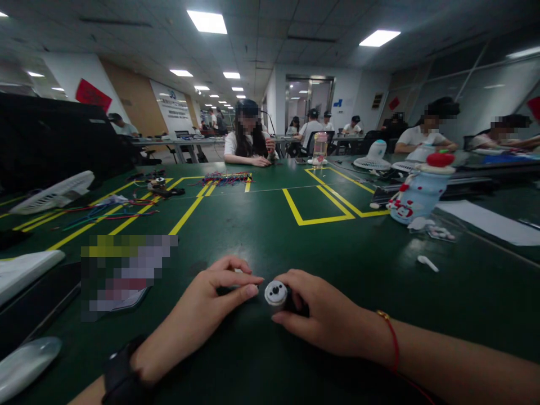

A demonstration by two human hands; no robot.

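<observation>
My right hand is wrapped round a small cylindrical motor. Its round silver end, with dark holes and a dark centre, faces me, and its darker body is partly covered by my fingers. Just left of the motor, my left hand has thumb and index finger brought together in a pinch. A tiny dark thing may be between those fingertips, too small to name. The fingertips are close to the silver end, with a narrow gap between. Both hands are low over the green tabletop.
Bundled coloured wires lie at the far side, with more loose wires at left. A blue bottle, a white earbud and paper are at right. A computer mouse is near left. A person sits opposite.
</observation>
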